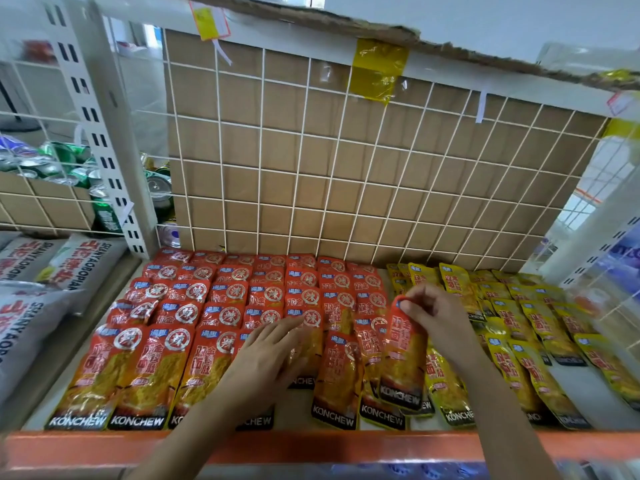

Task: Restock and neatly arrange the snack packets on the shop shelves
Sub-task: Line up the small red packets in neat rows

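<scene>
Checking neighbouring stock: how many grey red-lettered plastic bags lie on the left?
3: two grey bags side by side at the back, one nearer the front; others may be hidden.

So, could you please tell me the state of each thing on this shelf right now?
Held red packet, top edge pinched, tilted up at the red-yellow border.
Red packets, lying in overlapping rows.
Yellow packets, lying in overlapping rows, right side.
Left hand, open, flat on red packets.
Right hand, pinching the held packet.
</scene>
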`<state>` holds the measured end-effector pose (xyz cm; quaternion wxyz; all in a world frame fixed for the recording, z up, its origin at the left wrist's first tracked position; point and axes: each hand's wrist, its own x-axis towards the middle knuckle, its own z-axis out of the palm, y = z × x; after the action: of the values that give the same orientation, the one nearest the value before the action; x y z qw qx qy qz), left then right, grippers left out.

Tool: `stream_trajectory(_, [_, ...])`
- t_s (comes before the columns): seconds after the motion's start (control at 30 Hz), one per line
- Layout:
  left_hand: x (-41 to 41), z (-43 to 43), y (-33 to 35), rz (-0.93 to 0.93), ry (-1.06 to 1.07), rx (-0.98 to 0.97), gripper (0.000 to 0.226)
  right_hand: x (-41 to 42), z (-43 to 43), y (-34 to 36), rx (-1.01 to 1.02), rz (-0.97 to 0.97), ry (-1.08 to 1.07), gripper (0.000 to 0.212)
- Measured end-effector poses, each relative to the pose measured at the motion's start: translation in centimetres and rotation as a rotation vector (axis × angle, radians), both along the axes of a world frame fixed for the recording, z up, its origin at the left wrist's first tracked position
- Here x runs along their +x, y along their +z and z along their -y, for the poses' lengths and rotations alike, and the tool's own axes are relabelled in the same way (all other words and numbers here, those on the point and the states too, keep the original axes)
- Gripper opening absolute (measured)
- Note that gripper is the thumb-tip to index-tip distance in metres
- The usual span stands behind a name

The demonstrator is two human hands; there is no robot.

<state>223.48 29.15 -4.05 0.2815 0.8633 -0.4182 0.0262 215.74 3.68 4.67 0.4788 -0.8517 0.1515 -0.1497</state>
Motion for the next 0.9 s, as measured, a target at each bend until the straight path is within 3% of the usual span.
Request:
stream_trajectory(0.1, [-0.9,-0.5,0.8,-0.08,0.034,-0.172,0.046,1.5,-2.9,-0.2,-0.022,0.003,0.081,0.011])
stream_trajectory(0.2, [-1.8,-0.3,2.6,-0.331,0.079,-0.34,0.03,3.1,-6.1,-0.8,-0.033,-0.019,0.175,0.013])
stream_trajectory(0.27, [-1.8,0.0,3.2,-0.561,0.099,-0.443,0.032,3.7,-7.8,-1.2,-0.052,-0.025,0.225,0.018])
stream_trajectory(0.33, [-1.8,0.1,3.3,-0.643,0.137,-0.455,0.039,4.0,-9.1,-1.5,-0.073,-0.026,0.26,0.02])
stream_trajectory(0.43, [-1.9,0.1,2.9,-0.64,0.206,-0.418,0.047,4.0,-9.9,-2.2,-0.051,-0.022,0.264,0.009])
stream_trajectory(0.57, [-2.3,-0.4,2.2,-0.64,0.274,-0.392,0.054,3.2,-8.8,-4.0,-0.409,-0.032,0.098,0.016])
stream_trajectory(0.67, [-2.4,-0.5,1.7,-0.503,0.29,-0.299,0.071,2.2,-8.1,-5.3,-0.627,-0.172,0.131,0.031])
stream_trajectory(0.8, [-2.9,-0.1,1.6,-0.278,0.315,-0.237,0.068,1.4,-8.3,-6.1,-0.687,-0.271,0.21,0.044])
stream_trajectory(0.9, [-2.9,-0.3,1.0,-0.133,0.37,-0.037,0.064,1.0,-8.4,-6.2,-0.73,-0.284,0.22,0.045])
